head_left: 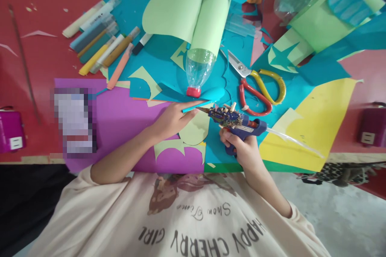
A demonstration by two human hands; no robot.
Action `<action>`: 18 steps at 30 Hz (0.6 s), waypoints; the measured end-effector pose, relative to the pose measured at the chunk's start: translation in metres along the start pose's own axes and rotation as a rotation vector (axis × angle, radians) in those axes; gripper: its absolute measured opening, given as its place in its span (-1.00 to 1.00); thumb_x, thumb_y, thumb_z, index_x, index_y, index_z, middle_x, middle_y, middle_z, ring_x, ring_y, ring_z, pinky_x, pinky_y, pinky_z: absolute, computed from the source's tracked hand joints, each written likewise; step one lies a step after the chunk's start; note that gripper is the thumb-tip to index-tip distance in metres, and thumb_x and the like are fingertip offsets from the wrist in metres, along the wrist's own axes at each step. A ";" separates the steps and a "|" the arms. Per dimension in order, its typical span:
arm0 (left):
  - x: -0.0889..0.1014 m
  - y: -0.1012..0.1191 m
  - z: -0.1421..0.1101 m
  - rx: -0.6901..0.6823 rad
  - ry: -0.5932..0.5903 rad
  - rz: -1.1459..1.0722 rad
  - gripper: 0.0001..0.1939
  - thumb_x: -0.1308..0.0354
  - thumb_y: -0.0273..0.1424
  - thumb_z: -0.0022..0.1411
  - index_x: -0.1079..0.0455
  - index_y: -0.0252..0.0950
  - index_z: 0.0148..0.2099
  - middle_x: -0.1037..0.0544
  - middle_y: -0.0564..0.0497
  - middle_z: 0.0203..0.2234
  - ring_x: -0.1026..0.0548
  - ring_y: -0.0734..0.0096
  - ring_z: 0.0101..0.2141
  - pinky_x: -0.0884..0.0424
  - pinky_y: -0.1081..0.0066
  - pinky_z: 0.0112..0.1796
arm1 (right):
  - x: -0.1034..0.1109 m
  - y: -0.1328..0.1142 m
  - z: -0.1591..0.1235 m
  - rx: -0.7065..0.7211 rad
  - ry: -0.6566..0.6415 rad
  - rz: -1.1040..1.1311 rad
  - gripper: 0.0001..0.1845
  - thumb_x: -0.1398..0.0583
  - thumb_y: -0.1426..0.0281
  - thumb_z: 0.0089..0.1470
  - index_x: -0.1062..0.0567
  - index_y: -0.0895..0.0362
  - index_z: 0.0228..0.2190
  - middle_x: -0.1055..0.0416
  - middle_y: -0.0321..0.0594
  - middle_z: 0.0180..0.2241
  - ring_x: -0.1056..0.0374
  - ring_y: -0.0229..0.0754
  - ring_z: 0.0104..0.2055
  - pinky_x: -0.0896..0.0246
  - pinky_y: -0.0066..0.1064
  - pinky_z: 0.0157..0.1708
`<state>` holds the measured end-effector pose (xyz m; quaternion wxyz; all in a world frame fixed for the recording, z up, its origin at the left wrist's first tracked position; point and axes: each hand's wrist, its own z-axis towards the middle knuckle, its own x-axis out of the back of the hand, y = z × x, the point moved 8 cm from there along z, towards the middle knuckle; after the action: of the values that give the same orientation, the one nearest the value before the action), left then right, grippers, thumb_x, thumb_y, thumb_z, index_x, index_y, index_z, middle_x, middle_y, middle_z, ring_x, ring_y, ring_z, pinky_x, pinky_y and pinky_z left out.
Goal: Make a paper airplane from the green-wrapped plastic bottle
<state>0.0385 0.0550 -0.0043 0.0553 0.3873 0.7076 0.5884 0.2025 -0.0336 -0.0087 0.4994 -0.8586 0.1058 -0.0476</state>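
Observation:
Fingers of my left hand [172, 119] are closed on a blue paper piece [214, 95] with a narrow folded edge. My right hand [241, 144] grips the handle of a dark blue glue gun [247, 127]. Its nozzle points left and meets the paper's edge near my left fingertips; whether glue is coming out I cannot tell. A clear glue stick [297, 142] sticks out of the gun's back. Just beyond the paper lies a plastic bottle [200, 66] with a red cap, wrapped in light green paper with a rounded green flap [173, 12].
Scissors [250, 80] with red and yellow handles lie right of the bottle. Several markers [102, 40] are spread at the upper left, above a blurred phone-like object [75, 122]. Another green-wrapped bottle [322, 20] lies at the upper right. Paper scraps and coloured sheets cover the red table [39, 60].

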 end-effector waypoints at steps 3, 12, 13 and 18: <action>0.001 0.001 0.000 -0.001 0.006 0.007 -0.59 -0.01 -0.24 0.32 -0.48 -0.33 0.06 -0.47 0.09 -0.60 -0.15 0.59 -0.62 -0.07 0.56 -0.58 | 0.001 -0.003 0.000 0.009 0.003 -0.022 -0.81 -0.23 0.36 -0.18 -0.37 0.12 -0.70 -0.26 -0.35 -0.70 -0.11 -0.36 -0.64 -0.03 -0.45 -0.66; 0.001 0.000 0.000 -0.042 0.036 -0.004 -0.59 -0.03 -0.21 0.33 -0.49 -0.32 0.07 -0.61 0.00 -0.42 -0.49 0.42 -0.42 -0.34 0.53 -0.43 | 0.005 -0.002 0.001 0.010 0.028 -0.038 -0.80 -0.23 0.34 -0.19 -0.35 0.12 -0.70 -0.23 -0.36 -0.71 -0.09 -0.36 -0.65 -0.01 -0.47 -0.67; 0.001 -0.001 0.000 -0.041 0.039 -0.005 -0.58 -0.03 -0.20 0.33 -0.49 -0.32 0.07 -0.62 -0.02 -0.42 -0.51 0.39 -0.39 -0.36 0.51 -0.41 | 0.005 -0.002 0.001 0.011 0.032 -0.035 -0.80 -0.23 0.34 -0.18 -0.35 0.12 -0.70 -0.23 -0.36 -0.71 -0.10 -0.36 -0.65 -0.01 -0.47 -0.67; 0.000 -0.004 0.001 -0.056 0.050 -0.006 -0.56 -0.03 -0.16 0.33 -0.50 -0.32 0.07 -0.61 -0.02 -0.47 -0.53 0.33 -0.36 -0.41 0.47 -0.38 | 0.008 0.000 0.000 0.025 0.033 -0.028 -0.79 -0.24 0.35 -0.15 -0.35 0.12 -0.68 -0.24 -0.37 -0.71 -0.10 -0.36 -0.65 -0.01 -0.46 -0.66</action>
<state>0.0368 0.0558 -0.0079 0.0501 0.3685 0.6931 0.6175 0.2103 -0.0353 -0.0089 0.5074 -0.8529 0.1013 -0.0699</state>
